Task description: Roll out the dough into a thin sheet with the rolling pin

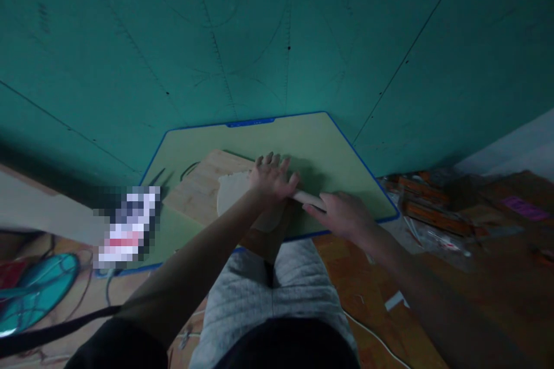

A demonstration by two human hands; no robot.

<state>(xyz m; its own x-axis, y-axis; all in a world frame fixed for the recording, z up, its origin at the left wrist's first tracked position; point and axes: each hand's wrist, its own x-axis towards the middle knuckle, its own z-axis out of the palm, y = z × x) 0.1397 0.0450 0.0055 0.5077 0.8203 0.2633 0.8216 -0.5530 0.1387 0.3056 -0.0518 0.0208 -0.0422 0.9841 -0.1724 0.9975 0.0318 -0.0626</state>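
On a wooden cutting board (197,187) lies a thin, pale sheet of what looks like dough (231,189). My left hand (273,177) is over the sheet's right part, palm down with fingers spread. A pale rolling pin (309,200) runs from beside my left hand to my right hand (346,214), whose fingers are wrapped round its right end. Whether the pin continues under my left palm is hidden. My left forearm covers part of the sheet and board.
The light green tabletop (298,132) has a blue rim and stands against a green wall (251,40). A blurred-out object (130,225) is at its left, near a thin dark pointed item (156,176). Bags and boxes (433,207) lie on the floor at right; a cable (376,337) runs below.
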